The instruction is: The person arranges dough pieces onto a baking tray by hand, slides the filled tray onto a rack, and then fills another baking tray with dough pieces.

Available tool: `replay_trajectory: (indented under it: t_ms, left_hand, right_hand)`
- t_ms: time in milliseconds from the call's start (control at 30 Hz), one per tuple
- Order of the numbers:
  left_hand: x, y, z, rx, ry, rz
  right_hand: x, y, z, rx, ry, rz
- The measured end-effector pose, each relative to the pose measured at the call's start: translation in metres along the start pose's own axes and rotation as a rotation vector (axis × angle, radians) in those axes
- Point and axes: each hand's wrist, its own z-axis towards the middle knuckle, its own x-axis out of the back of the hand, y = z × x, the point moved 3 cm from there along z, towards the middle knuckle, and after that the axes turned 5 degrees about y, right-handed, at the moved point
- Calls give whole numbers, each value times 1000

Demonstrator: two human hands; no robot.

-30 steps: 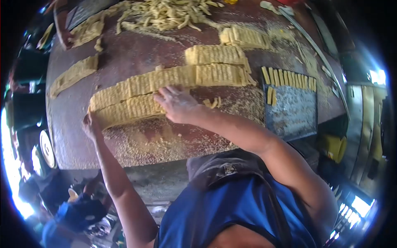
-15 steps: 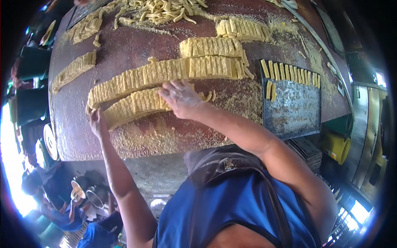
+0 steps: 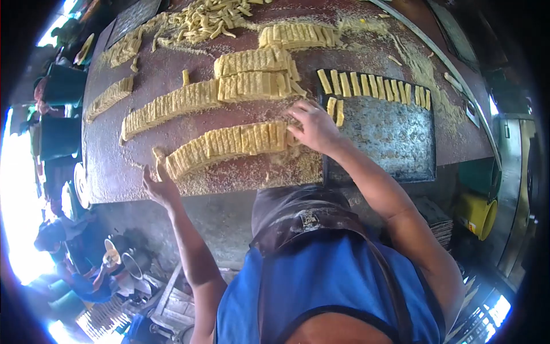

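A curved row of yellow dough strips (image 3: 229, 143) lies near the table's front edge, apart from the longer row (image 3: 172, 106) behind it. Beside the near row's left end is my left hand (image 3: 161, 186), fingers spread and empty. My right hand (image 3: 314, 126) hovers past the row's right end, by the tray's left edge, with its fingers apart and curved. The dark metal tray (image 3: 389, 140) holds a line of strips (image 3: 375, 87) along its back and a couple more at its left.
More stacked rows (image 3: 255, 60) and a loose heap of strips (image 3: 209, 20) lie farther back on the crumb-strewn red table (image 3: 109, 166). A long metal bar (image 3: 435, 49) runs along the right. A yellow bucket (image 3: 478, 215) stands at lower right; people (image 3: 86, 281) are at lower left.
The near row has come away from the row behind, toward the front edge and rightward. My right hand has moved right, off the row; my left hand has let go of its left end.
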Motion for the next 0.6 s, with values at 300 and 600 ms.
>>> replay_trajectory:
  t_ms: [300,600]
  left_hand:
    - [-42,175,-85,-396,-592,-634]
    - [-64,286,-153,-476,-1351,-715]
  right_hand:
    - [-28,11,-44,-106,112,140]
    - [15,26,-87,-490,309,497]
